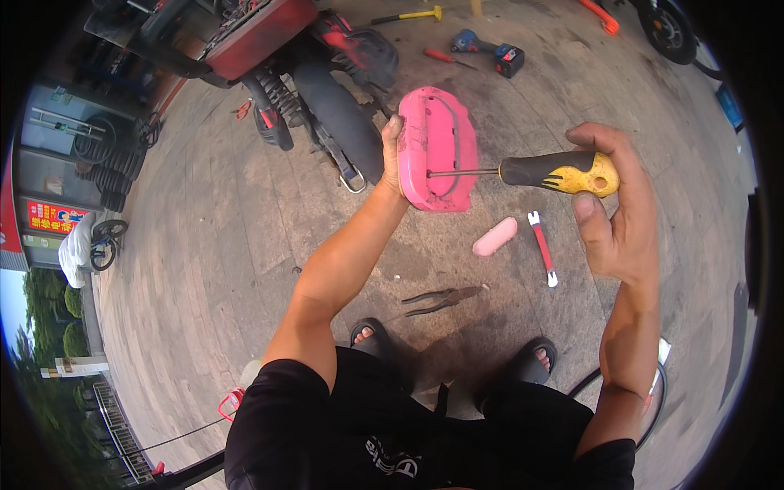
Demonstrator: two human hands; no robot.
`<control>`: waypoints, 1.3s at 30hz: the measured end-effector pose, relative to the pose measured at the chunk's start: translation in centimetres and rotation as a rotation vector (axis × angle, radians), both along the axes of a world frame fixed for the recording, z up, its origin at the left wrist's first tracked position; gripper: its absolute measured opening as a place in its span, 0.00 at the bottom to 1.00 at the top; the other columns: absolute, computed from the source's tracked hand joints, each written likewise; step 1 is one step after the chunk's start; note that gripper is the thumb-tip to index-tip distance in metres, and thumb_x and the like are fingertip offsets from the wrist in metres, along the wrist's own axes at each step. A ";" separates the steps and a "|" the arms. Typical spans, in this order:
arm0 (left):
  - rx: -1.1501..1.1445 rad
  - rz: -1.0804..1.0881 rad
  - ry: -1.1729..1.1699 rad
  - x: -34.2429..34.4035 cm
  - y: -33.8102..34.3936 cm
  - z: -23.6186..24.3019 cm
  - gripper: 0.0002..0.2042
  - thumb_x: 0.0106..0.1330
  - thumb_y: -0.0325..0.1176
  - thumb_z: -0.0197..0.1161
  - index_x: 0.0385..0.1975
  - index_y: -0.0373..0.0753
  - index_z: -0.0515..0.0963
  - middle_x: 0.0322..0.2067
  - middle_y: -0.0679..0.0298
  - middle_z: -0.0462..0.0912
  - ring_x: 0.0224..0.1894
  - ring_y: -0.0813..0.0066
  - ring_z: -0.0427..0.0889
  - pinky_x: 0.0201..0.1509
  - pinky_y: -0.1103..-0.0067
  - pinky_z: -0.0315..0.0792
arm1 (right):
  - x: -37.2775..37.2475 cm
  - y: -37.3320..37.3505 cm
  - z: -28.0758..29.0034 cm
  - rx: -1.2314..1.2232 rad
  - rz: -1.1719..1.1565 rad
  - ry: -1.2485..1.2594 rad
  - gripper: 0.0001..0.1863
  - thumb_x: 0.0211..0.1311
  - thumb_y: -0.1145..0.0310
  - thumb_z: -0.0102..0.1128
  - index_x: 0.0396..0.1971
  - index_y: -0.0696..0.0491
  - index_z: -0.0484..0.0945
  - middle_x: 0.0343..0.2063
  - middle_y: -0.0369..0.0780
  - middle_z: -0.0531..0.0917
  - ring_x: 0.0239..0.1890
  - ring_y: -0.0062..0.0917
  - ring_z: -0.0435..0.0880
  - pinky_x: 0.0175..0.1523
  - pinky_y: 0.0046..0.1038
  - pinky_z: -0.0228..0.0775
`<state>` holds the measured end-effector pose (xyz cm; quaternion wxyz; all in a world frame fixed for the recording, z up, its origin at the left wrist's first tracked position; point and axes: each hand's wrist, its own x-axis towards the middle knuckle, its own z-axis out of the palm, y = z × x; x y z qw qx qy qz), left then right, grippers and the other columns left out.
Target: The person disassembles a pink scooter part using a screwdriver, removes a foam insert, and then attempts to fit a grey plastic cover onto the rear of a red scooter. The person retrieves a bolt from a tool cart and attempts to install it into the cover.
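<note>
My left hand [391, 159] grips the left edge of a pink plastic housing [453, 192] with a grey channel looping across its face. A screwdriver with a yellow and black handle [555, 170] lies level, its shaft reaching into the housing's left part. My right hand [616, 233] is curled round the handle's end, thumb below and fingers above. On the paving beneath are a pale pink oblong piece [494, 236], a red bar with white open-jawed ends [541, 249] and dark-handled pliers [441, 300].
A scooter with a red body [260, 37] and black wheel [331, 106] stands ahead-left. Beyond the housing lie a red screwdriver [439, 55], a blue power tool [490, 51] and a yellow hammer [416, 16]. A hose [657, 396] is right of my feet; a covered bike [77, 249] stands left.
</note>
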<state>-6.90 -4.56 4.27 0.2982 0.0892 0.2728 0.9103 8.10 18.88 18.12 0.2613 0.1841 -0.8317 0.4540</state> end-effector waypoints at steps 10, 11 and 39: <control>-0.081 -0.012 -0.007 -0.2 0.0 -0.6 0.39 0.47 0.64 0.63 0.57 0.44 0.70 0.54 0.55 0.75 0.55 0.56 0.75 0.60 0.60 0.71 | -0.1 -0.1 -0.1 0.037 -0.102 -0.052 0.15 0.58 0.66 0.57 0.43 0.58 0.73 0.31 0.40 0.78 0.34 0.24 0.79 0.40 0.24 0.69; -0.099 -0.002 -0.009 -0.2 0.0 -0.6 0.39 0.47 0.64 0.64 0.57 0.44 0.70 0.53 0.56 0.75 0.55 0.56 0.75 0.60 0.60 0.71 | -0.1 0.1 -0.1 0.044 -0.079 -0.073 0.16 0.58 0.66 0.57 0.43 0.58 0.72 0.32 0.40 0.78 0.34 0.23 0.78 0.41 0.24 0.69; -0.064 -0.018 0.023 -0.3 0.1 -0.5 0.41 0.47 0.63 0.64 0.58 0.42 0.69 0.55 0.53 0.74 0.55 0.55 0.75 0.60 0.59 0.71 | 0.0 -0.2 0.1 0.057 -0.093 -0.034 0.19 0.55 0.65 0.57 0.45 0.59 0.73 0.35 0.41 0.78 0.39 0.26 0.78 0.48 0.26 0.69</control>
